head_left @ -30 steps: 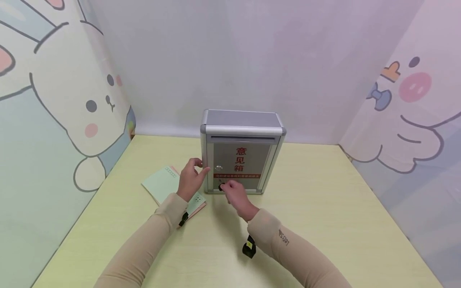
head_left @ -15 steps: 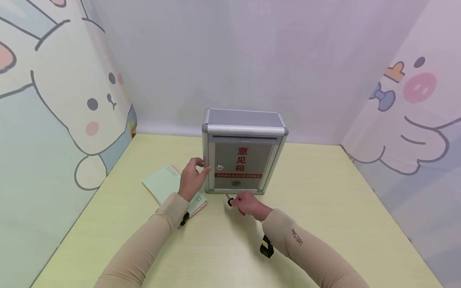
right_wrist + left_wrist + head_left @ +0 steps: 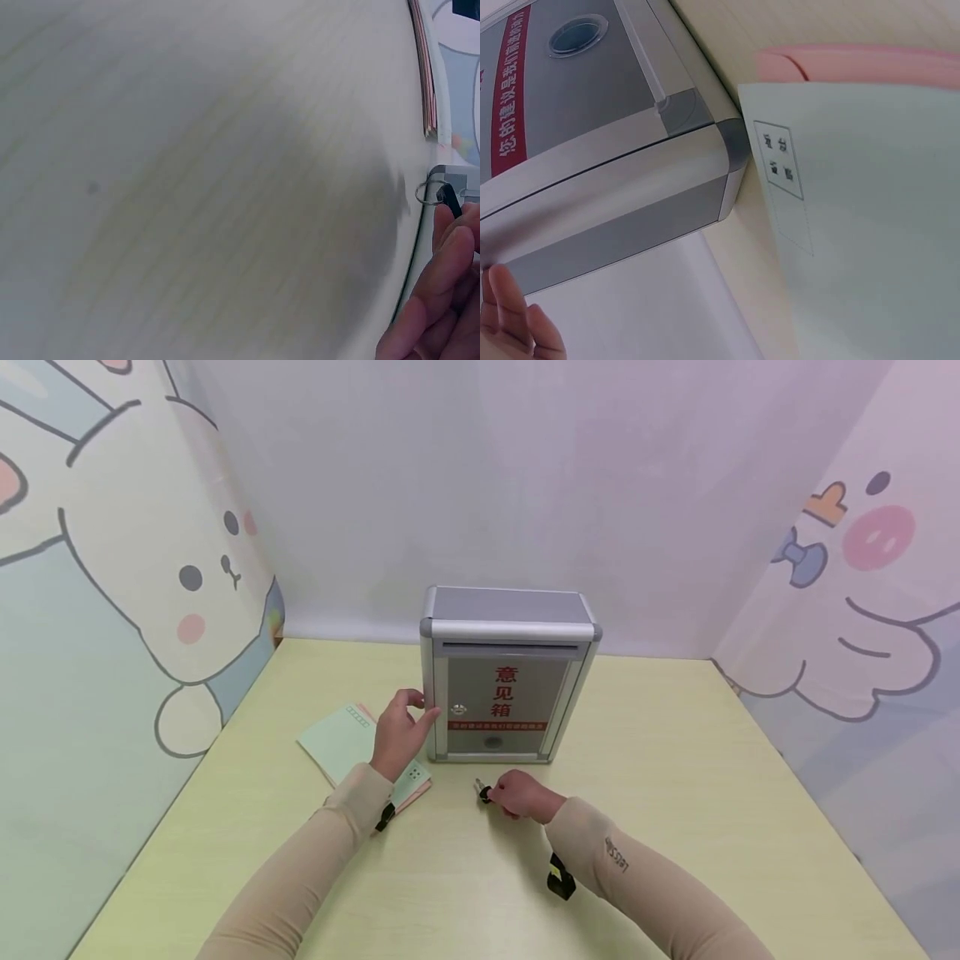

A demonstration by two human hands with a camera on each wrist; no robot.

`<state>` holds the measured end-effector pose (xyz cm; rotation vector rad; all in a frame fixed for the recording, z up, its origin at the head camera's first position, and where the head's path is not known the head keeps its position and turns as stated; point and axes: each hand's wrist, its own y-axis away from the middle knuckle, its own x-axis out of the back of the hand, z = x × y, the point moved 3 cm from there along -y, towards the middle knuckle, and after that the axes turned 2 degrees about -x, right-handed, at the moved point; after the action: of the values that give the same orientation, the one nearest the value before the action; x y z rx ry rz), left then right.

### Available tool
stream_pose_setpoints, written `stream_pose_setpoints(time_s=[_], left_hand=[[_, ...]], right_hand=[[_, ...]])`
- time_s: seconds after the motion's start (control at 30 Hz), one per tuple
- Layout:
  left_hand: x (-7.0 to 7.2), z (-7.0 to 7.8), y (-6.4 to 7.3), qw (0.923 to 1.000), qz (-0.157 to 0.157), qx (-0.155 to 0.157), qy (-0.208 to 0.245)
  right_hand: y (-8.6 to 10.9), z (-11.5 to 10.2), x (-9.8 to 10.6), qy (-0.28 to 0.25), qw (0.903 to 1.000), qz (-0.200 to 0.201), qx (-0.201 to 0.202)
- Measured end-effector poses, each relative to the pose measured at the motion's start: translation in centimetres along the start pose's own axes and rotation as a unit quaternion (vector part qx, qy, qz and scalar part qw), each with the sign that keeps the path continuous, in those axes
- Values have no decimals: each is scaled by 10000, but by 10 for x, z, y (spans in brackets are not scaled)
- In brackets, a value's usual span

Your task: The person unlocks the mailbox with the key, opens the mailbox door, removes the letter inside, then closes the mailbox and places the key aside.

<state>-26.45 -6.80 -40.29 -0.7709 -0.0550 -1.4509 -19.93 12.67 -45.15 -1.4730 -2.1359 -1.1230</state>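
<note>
A silver-grey metal suggestion box (image 3: 517,693) with red lettering stands upright near the back of the table, its front door closed. A round lock (image 3: 458,710) sits at the door's left side. My left hand (image 3: 401,731) holds the box's left edge, thumb at the front and bent fingers against the side; in the left wrist view, fingertips (image 3: 506,289) touch the side. Just in front of the box, above the table, my right hand (image 3: 521,793) pinches a black-headed key (image 3: 485,792). A metal ring (image 3: 429,193) hangs on it in the right wrist view.
Pale green envelopes (image 3: 337,743) lie with pink ones (image 3: 855,64) beneath, left of the box and partly under my left forearm. The light wood table (image 3: 660,760) is bordered by curtains with cartoon animals (image 3: 187,585).
My right hand has drawn the key away from the lower front of the box, toward me and slightly right. My left hand stays at the box's left edge.
</note>
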Motion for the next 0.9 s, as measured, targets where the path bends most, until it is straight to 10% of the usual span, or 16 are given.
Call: stream_pose_setpoints(time_s=[0.6, 0.9], left_hand=[[-5, -5, 1, 9996, -283, 31, -31], [-2, 2, 7, 9938, 589, -919, -209]], right_hand=[[-3, 10, -9, 448, 9989, -120, 91], [-1, 9, -8, 862, 9960, 28, 237]])
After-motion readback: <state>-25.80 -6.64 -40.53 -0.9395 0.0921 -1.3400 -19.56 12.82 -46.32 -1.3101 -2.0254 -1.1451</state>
